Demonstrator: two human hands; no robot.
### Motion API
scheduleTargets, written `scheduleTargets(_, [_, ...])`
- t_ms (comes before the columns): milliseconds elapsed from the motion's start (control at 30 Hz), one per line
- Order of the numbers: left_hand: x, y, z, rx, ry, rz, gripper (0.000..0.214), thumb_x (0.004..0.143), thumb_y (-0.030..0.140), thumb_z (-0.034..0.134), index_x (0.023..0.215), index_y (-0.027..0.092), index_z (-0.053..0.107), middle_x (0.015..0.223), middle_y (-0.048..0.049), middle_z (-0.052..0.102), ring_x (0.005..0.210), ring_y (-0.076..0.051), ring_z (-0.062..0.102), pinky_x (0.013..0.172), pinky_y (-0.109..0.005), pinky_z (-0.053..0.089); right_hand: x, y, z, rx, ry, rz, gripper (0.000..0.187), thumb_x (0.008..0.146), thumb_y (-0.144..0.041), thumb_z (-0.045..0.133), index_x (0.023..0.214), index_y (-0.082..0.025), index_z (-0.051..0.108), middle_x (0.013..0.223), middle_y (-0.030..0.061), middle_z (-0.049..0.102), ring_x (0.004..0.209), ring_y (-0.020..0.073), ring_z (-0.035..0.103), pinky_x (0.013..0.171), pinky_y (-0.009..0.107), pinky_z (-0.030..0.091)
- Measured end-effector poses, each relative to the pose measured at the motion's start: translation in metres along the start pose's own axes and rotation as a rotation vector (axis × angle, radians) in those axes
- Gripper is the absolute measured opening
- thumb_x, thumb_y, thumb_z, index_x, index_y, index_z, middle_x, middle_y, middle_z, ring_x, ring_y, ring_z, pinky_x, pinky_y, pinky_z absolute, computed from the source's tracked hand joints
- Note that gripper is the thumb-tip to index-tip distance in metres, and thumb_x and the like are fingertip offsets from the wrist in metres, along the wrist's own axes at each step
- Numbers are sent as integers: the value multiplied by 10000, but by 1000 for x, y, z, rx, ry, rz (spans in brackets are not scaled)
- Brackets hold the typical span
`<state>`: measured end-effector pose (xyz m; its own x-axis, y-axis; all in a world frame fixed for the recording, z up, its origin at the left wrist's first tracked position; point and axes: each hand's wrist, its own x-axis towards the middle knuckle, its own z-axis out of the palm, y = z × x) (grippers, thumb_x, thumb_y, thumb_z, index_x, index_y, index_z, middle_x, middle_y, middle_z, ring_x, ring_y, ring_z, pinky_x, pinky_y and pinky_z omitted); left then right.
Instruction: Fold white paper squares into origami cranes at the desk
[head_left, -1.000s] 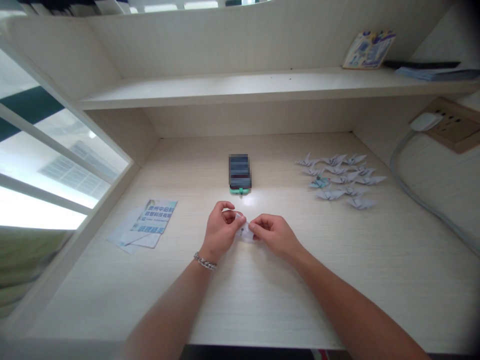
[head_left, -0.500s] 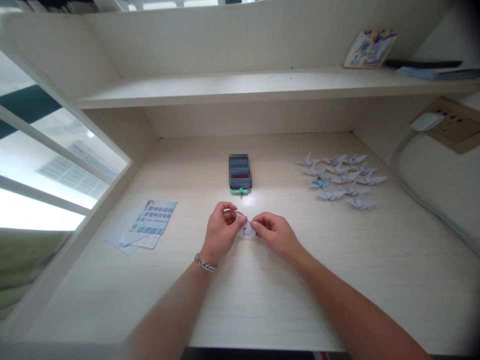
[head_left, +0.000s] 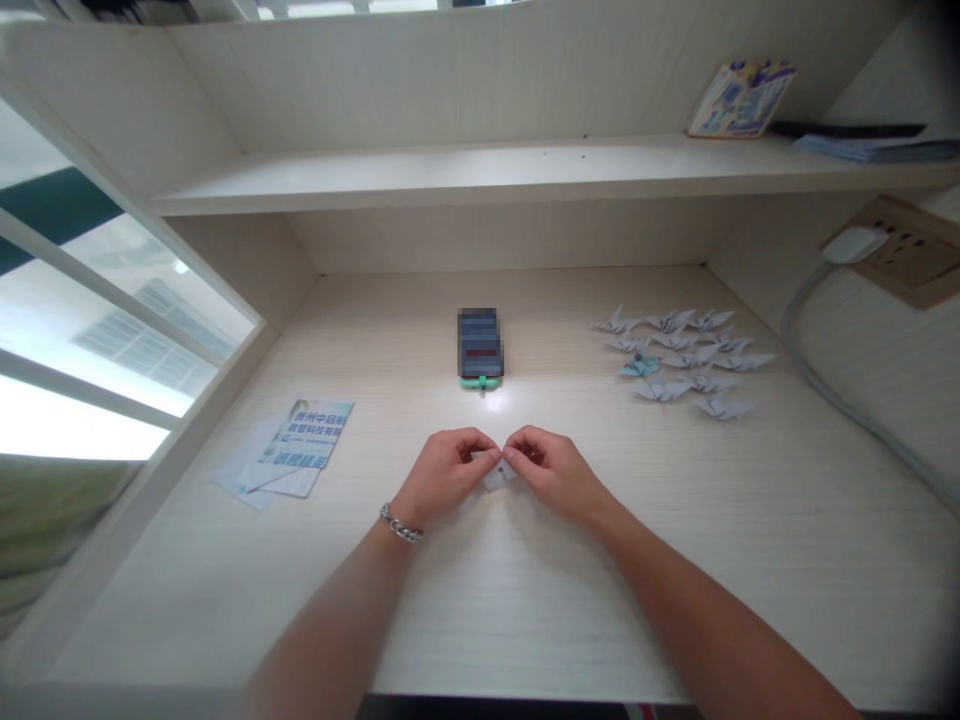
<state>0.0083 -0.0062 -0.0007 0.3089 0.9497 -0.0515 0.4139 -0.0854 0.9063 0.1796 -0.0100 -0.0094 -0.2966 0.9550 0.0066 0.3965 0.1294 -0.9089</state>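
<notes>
Head view, left grip (head_left: 446, 475): narrow, holding the left part of the paper (head_left: 497, 477) between thumb and fingers.
Bracelet (head_left: 401, 525): silver, chain-linked, around the left wrist.
Right grip (head_left: 559, 470): narrow too, holding the paper's right part; very close to the left grip, impossible to tell whether touching.
Paper: small, white, marked with a dark spot, between both grips over the middle of the tabletop (head_left: 480, 640); partly hidden, too small to read its folds.
Phone (head_left: 480, 342): lying just beyond, green at the near end, screen blurred.
Leaflet (head_left: 309, 432): lying well to the left, printed in blue, overlapping a pale sheet (head_left: 251, 470).
Cranes (head_left: 690, 356): folded, mostly white, clustered well to the right.
Blue crane (head_left: 639, 366): near the cluster's left side.
Cable (head_left: 847, 400): hanging in a curve from the plug (head_left: 853, 243) in the socket (head_left: 919, 255).
Shelf (head_left: 465, 170): above the tabletop's back, bearing a packet (head_left: 739, 98) at right.
</notes>
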Motion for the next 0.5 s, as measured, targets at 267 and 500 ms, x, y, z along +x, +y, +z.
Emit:
scheduleTargets(267, [1, 1, -4, 18, -43, 5, 166, 716, 229, 529, 689, 164, 680, 611, -21, 646, 559, -122, 544, 512, -212, 394, 4, 8, -9, 92, -69, 60, 146, 753, -270, 517, 720, -152, 597, 609, -6, 550, 551, 104, 460, 500, 214, 350])
scheduleTargets(500, [0, -2, -20, -30, -116, -24, 143, 694, 187, 525, 653, 158, 659, 604, -23, 639, 566, -124, 563, 537, -215, 420, 7, 13, -25, 210, -102, 87, 146, 737, -278, 541, 697, -146, 589, 603, -7, 532, 551, 102, 454, 507, 220, 354])
